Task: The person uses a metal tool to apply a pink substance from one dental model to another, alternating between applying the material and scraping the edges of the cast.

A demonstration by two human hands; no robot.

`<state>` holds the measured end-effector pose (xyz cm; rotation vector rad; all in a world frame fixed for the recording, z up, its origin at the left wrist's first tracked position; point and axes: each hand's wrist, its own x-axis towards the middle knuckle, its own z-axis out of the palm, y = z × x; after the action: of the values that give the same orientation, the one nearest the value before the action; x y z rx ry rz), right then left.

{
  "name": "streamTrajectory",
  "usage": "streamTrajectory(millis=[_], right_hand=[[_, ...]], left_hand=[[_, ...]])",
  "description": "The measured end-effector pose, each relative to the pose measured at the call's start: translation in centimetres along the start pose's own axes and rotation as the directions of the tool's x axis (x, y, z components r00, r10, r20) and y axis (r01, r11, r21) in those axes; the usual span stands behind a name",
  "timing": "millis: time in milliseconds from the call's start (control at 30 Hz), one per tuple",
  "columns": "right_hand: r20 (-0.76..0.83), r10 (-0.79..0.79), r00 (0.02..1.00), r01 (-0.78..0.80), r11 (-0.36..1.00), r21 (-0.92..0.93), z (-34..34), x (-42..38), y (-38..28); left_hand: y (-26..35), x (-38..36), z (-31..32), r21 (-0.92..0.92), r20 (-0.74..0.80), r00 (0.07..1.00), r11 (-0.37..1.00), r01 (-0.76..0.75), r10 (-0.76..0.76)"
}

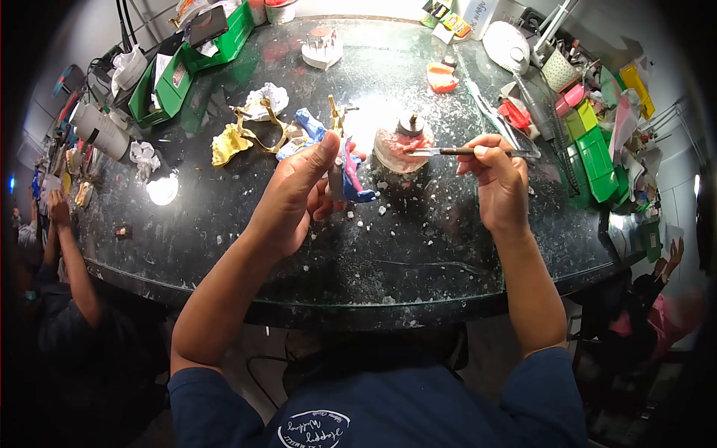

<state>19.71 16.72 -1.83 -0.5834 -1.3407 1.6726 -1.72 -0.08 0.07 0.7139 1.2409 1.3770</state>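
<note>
My left hand grips a piece with blue and pink material on it, raised above the dark bench. A thin dark-handled tool is pinched in my right hand, its light tip pointing left. That tip is at a round glass burner or jar with a metal top and pinkish contents; whether it touches the glass I cannot tell. Behind my left hand lie a brass-coloured metal frame, a yellow moulded piece and more blue material.
Green bins stand at the back left, more green bins at the right. A round white holder and a red-and-white piece sit farther back. White crumbs dot the bench. Other people are at both sides.
</note>
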Motion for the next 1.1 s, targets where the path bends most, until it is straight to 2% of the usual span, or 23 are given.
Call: streamTrajectory(millis=[300, 600, 767, 867, 967, 1100], right_hand=[[0.015, -0.008, 1.000, 0.009, 1.000, -0.023, 0.0, 0.0, -0.3], [0.009, -0.012, 1.000, 0.013, 1.000, -0.025, 0.2, 0.0, -0.2], [0.026, -0.009, 1.000, 0.010, 1.000, -0.026, -0.1, 0.0, -0.1], [0.026, -0.016, 1.000, 0.013, 0.995, 0.099, 0.1, 0.1, -0.4], [0.003, -0.122, 0.993, 0.122, 0.989, 0.078, 0.9, 0.0, -1.1], [-0.049, -0.242, 0.969, 0.240, 0.970, -0.043, 2.0, -0.2, -1.6]], left_hand=[[-0.3, 0.1, -0.1, -0.037, 0.025, 0.999, 0.999, 0.025, -0.024], [-0.3, 0.0, -0.5, -0.178, 0.074, 0.997, 0.984, 0.013, 0.000], [-0.4, 0.0, -0.4, -0.104, 0.024, 0.999, 0.994, 0.037, -0.034], [-0.2, 0.0, -0.2, -0.092, -0.005, 0.999, 0.995, 0.047, -0.048], [-0.2, 0.1, -0.2, -0.104, -0.046, 0.997, 0.993, 0.050, -0.055], [-0.4, 0.4, -0.2, -0.089, -0.087, 0.996, 0.996, 0.024, -0.032]])
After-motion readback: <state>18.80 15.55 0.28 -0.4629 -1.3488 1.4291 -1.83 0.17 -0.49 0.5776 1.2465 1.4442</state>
